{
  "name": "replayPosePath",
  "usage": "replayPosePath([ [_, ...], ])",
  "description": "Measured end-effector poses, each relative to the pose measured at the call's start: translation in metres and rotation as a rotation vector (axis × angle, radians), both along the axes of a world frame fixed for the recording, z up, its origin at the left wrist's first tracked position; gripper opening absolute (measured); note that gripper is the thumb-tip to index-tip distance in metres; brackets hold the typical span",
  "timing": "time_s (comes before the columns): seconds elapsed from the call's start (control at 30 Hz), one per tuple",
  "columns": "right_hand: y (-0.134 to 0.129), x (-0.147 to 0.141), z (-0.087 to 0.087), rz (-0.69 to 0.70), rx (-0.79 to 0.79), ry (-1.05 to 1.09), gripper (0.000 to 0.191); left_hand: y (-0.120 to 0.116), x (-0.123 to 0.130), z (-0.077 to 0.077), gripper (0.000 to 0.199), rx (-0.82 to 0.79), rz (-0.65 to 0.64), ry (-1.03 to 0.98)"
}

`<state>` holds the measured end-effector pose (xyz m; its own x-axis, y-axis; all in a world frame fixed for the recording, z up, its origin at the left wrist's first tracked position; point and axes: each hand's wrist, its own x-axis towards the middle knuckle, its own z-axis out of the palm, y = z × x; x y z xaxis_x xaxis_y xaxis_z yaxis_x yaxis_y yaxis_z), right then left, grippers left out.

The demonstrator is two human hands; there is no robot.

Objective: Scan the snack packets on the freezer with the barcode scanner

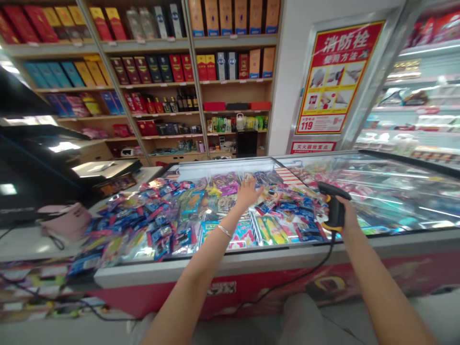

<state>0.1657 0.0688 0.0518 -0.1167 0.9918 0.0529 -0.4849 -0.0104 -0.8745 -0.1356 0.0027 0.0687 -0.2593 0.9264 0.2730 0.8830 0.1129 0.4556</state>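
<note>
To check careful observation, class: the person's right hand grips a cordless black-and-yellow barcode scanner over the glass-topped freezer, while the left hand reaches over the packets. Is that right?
No: the barcode scanner is corded, not cordless. The head view shows a black cable running down from it across the freezer front. The rest stands: the right hand grips it, and the left hand reaches over the packets.

Straight ahead of the left hand (248, 194), wooden shelving (154, 122) stacked with red, blue and gold gift boxes (154, 69) and dark bottles (185, 99). Up beyond the right hand (345, 215), a red-and-yellow fire hydrant instruction poster (339, 76) beside a white pillar (283, 81), then a glass-fronted refrigerated case (413, 110) with lit shelves. Far left of the left hand, a pink bag (64, 221) lying on a white counter (21, 244), near a glossy black counter unit (32, 163).
</note>
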Motion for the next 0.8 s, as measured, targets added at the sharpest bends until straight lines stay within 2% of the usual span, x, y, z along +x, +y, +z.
replayPosePath([
  [0.1, -0.013, -0.019, 0.023, 0.066, -0.034, 0.024, 0.026, -0.029, -0.052, 0.028, 0.065, 0.063, 0.088, 0.059],
  [0.2, -0.024, -0.059, 0.041, 0.115, -0.001, 0.013, 0.025, -0.066, -0.109, 0.046, 0.064, 0.118, 0.204, 0.119],
  [0.33, -0.041, -0.13, 0.05, 0.275, -0.038, 0.021, 0.023, -0.123, -0.18, 0.052, 0.059, 0.151, 0.356, 0.209],
  [0.43, -0.054, -0.182, 0.046, 0.412, -0.057, -0.003, 0.023, -0.169, -0.223, 0.048, 0.047, 0.035, 0.494, 0.258],
  [0.5, -0.062, -0.213, 0.04, 0.498, -0.046, -0.045, 0.023, -0.196, -0.241, 0.042, 0.038, -0.062, 0.603, 0.323],
  [0.6, -0.076, -0.253, 0.027, 0.626, -0.028, -0.119, 0.026, -0.224, -0.254, 0.032, 0.032, -0.179, 0.702, 0.45],
  [0.7, -0.089, -0.284, 0.011, 0.71, -0.028, -0.155, 0.027, -0.237, -0.254, 0.023, 0.036, -0.224, 0.73, 0.544],
  [0.8, -0.098, -0.301, -0.006, 0.762, -0.038, -0.183, 0.027, -0.24, -0.25, 0.015, 0.039, -0.223, 0.735, 0.604],
])
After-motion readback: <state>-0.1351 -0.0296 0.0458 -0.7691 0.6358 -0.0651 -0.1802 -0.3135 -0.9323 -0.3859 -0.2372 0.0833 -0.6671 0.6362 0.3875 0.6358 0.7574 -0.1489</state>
